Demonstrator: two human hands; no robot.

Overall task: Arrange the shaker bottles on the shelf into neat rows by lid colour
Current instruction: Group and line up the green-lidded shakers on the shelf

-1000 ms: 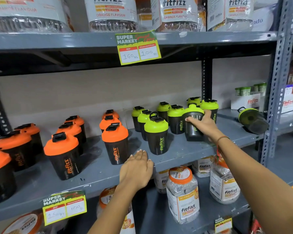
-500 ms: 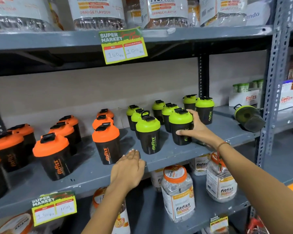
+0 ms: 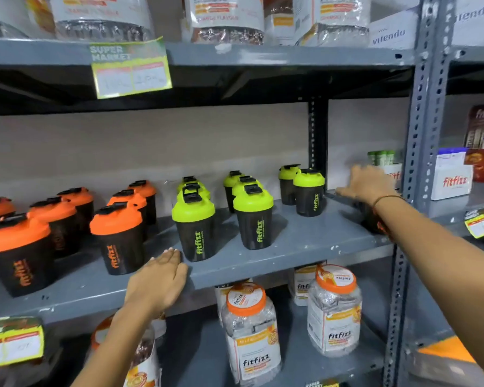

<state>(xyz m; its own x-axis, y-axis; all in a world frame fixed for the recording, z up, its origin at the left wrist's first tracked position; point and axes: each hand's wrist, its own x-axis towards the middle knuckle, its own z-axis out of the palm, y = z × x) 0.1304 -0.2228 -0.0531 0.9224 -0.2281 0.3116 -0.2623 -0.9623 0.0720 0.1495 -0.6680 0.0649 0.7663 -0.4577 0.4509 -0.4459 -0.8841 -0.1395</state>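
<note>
Black shaker bottles stand on the grey middle shelf point(image 3: 305, 241). Several orange-lidded ones point(image 3: 118, 238) fill the left half in rows. Several green-lidded ones stand in the middle and right, with one at the front point(image 3: 194, 227), another beside it point(image 3: 253, 219) and a pair further back point(image 3: 309, 192). My left hand point(image 3: 158, 280) lies flat on the shelf's front edge, just in front of the front green bottle, holding nothing. My right hand point(image 3: 368, 182) is blurred, fingers spread, at the shelf's right end. A dark bottle lying there point(image 3: 370, 222) is mostly hidden under my wrist.
The shelf above carries large Fitfizz jars and a yellow price tag point(image 3: 130, 68). Below stand clear orange-lidded jars point(image 3: 250, 331). A perforated grey upright post point(image 3: 428, 113) bounds the right side, with white Fitfizz boxes point(image 3: 453, 177) beyond it.
My right hand let go of the green-lidded bottle it had pulled forward and moved right to the shelf's end. My left hand stayed on the shelf edge. The view shifted right.
</note>
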